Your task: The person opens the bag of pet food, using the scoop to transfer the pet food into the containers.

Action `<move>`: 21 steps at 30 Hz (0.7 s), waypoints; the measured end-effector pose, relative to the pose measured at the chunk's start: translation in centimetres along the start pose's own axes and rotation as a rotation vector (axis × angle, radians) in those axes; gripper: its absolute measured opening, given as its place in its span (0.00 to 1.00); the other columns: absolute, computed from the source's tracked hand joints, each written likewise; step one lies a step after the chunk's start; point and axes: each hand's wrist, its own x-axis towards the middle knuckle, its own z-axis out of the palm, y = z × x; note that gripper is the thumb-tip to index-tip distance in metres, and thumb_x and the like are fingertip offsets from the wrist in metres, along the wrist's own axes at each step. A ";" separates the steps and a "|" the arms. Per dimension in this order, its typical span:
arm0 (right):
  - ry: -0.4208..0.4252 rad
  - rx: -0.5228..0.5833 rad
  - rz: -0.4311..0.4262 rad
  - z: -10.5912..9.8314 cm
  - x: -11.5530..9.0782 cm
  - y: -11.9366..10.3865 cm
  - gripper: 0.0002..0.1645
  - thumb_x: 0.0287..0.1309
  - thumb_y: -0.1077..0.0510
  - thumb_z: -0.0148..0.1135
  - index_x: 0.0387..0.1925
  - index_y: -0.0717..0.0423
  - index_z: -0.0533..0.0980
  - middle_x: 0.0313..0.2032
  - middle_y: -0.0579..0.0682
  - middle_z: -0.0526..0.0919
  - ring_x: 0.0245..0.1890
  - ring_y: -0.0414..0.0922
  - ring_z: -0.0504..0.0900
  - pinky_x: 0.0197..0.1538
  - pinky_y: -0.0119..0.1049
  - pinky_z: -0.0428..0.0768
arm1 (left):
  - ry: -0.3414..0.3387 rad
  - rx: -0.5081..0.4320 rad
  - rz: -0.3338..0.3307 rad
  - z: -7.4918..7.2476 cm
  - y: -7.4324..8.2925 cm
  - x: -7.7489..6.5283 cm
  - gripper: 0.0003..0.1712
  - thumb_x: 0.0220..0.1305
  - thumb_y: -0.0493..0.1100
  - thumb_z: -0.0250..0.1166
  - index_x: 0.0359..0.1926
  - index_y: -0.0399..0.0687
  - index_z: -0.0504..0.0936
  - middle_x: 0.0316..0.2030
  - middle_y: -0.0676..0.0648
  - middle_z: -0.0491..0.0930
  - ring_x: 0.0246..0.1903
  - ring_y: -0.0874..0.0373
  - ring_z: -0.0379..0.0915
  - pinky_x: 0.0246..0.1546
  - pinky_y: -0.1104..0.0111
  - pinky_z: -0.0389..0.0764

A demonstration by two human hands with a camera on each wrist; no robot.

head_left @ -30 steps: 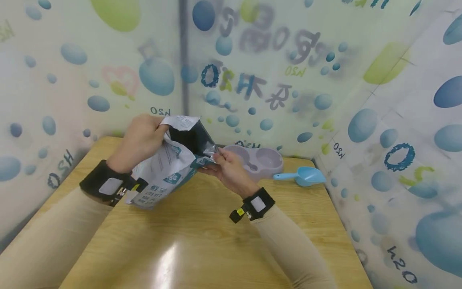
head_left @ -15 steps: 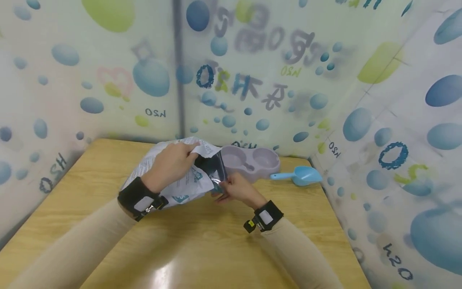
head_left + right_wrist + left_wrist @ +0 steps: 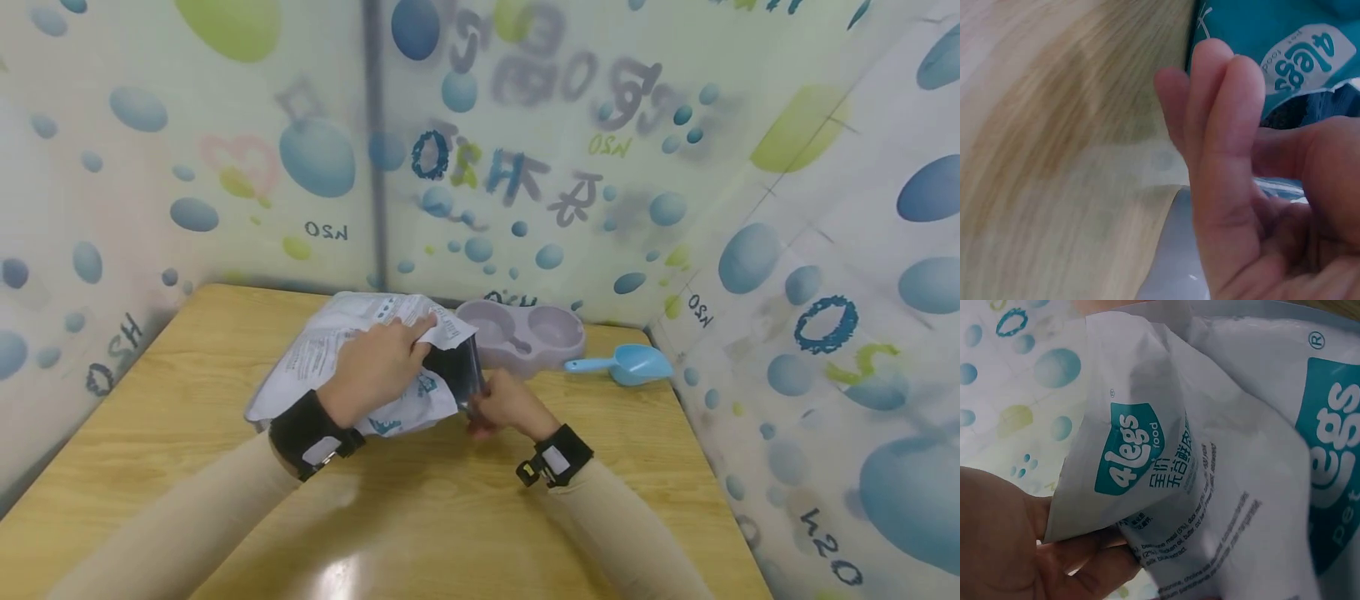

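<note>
Bubble-patterned walls (image 3: 675, 150) enclose a glossy wooden table (image 3: 420, 517).

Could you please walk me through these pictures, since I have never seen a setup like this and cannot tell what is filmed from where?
There is no machine here: a person works with two bare hands. The wide picture comes from a camera on the head; the two close-ups come from cameras strapped to each wrist. On the wooden table lies a white and teal pet food bag. The left hand holds the bag's upper edge, and the right hand pinches the lower corner of its opened mouth. Behind them sit a lilac double feeding bowl and a light blue scoop. The left wrist view shows the bag's print close up.
</note>
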 end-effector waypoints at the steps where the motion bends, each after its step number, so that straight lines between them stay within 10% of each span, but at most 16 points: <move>1: -0.007 -0.005 -0.001 -0.1 -0.1 0.2 0.18 0.80 0.66 0.63 0.31 0.67 0.90 0.28 0.57 0.97 0.25 0.49 0.97 0.33 0.39 0.95 | 0.003 0.003 0.003 0.2 0.1 -0.1 0.32 0.91 0.52 0.59 0.89 0.60 0.74 0.61 0.28 0.88 0.34 0.41 0.84 0.25 0.56 0.76; 4: -0.030 0.018 0.002 -0.2 -0.2 0.6 0.19 0.81 0.65 0.64 0.32 0.67 0.90 0.30 0.57 0.97 0.25 0.49 0.97 0.35 0.38 0.96 | 0.011 0.008 0.005 0.6 0.3 -0.3 0.32 0.92 0.52 0.57 0.89 0.60 0.73 0.79 0.30 0.80 0.64 0.27 0.88 0.46 0.37 0.92; 7: -0.035 0.043 0.013 -0.3 -0.2 0.8 0.19 0.82 0.64 0.63 0.33 0.67 0.91 0.31 0.58 0.97 0.26 0.48 0.97 0.35 0.39 0.96 | 0.019 -0.004 0.022 0.9 0.1 -0.2 0.31 0.94 0.51 0.54 0.90 0.59 0.71 0.85 0.33 0.72 0.85 0.21 0.66 0.72 0.21 0.79; 12: -0.014 0.063 0.015 0.2 -0.2 0.9 0.19 0.82 0.65 0.63 0.33 0.69 0.91 0.30 0.60 0.97 0.23 0.46 0.96 0.34 0.39 0.95 | 0.028 -0.126 0.100 1.5 -0.9 0.1 0.31 0.93 0.43 0.51 0.89 0.49 0.71 0.83 0.27 0.72 0.85 0.19 0.63 0.88 0.28 0.62; 21: -0.009 0.062 0.006 2.5 -0.2 0.4 0.15 0.73 0.74 0.57 0.33 0.72 0.88 0.27 0.63 0.95 0.24 0.52 0.97 0.29 0.37 0.93 | -0.036 -0.251 0.161 2.0 -3.8 -0.2 0.31 0.95 0.42 0.50 0.91 0.53 0.68 0.86 0.31 0.67 0.85 0.19 0.61 0.89 0.30 0.62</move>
